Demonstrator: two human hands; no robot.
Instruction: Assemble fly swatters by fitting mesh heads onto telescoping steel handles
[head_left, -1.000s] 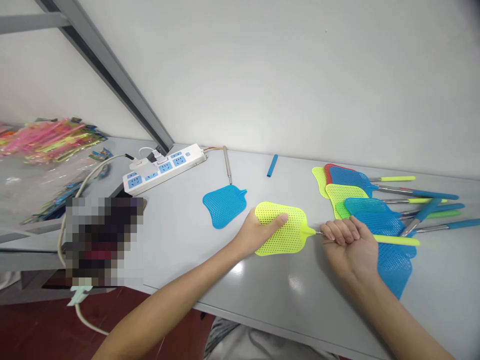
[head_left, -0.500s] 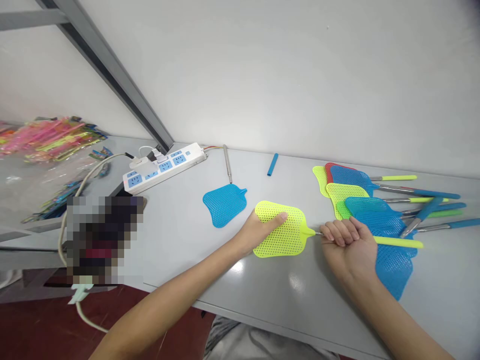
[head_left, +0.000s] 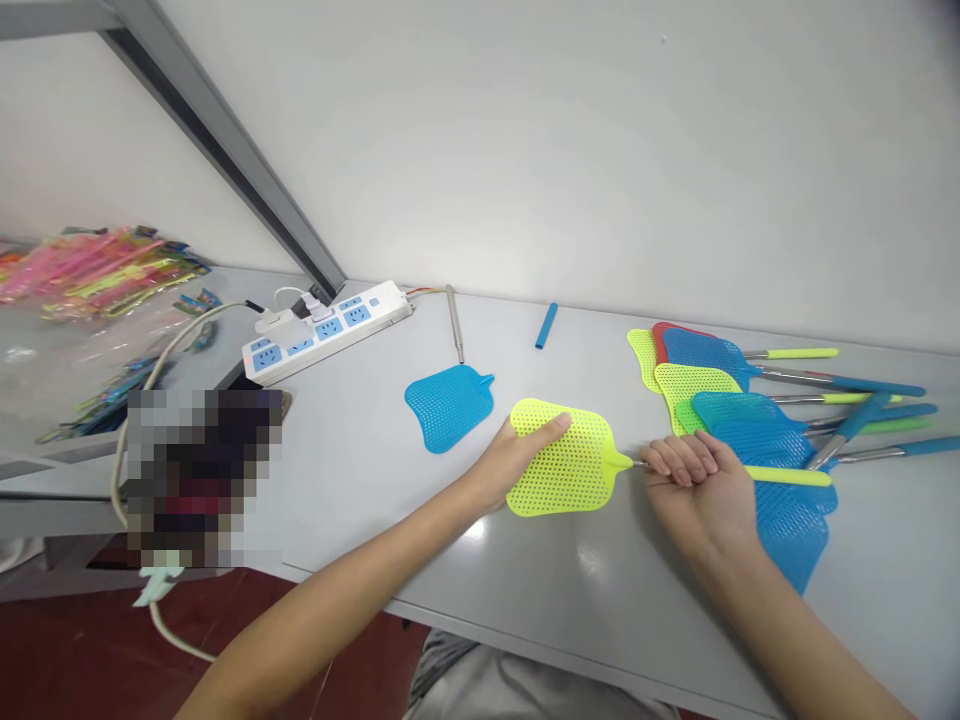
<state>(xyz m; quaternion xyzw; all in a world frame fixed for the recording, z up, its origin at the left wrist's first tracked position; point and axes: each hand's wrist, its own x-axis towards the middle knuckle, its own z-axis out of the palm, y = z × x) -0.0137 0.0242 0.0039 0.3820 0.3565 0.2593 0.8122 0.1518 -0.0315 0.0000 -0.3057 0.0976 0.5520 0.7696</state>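
Note:
A yellow fly swatter [head_left: 577,480] is held level above the table by both hands. My left hand [head_left: 517,455] grips its perforated head, thumb on top and fingers hidden underneath. Wrapped in a fist around the metal rod is my right hand [head_left: 697,485], palm turned up, with the yellow handle sticking out to the right. Left of the held swatter lies a loose blue swatter head [head_left: 448,408]. A bare metal rod [head_left: 455,325] and a blue handle sleeve [head_left: 547,326] lie behind it, apart from each other.
Several swatters in blue, yellow, green and red overlap in a pile [head_left: 765,430] at the right. A white power strip [head_left: 326,330] with plugs stands at the back left, near a grey metal frame post [head_left: 247,150]. Bagged colourful items [head_left: 112,270] lie far left beside a pixelated patch.
The yellow handle's end reaches slightly less far to the right of my right hand. Both hands keep their grip, and the view has shifted a little.

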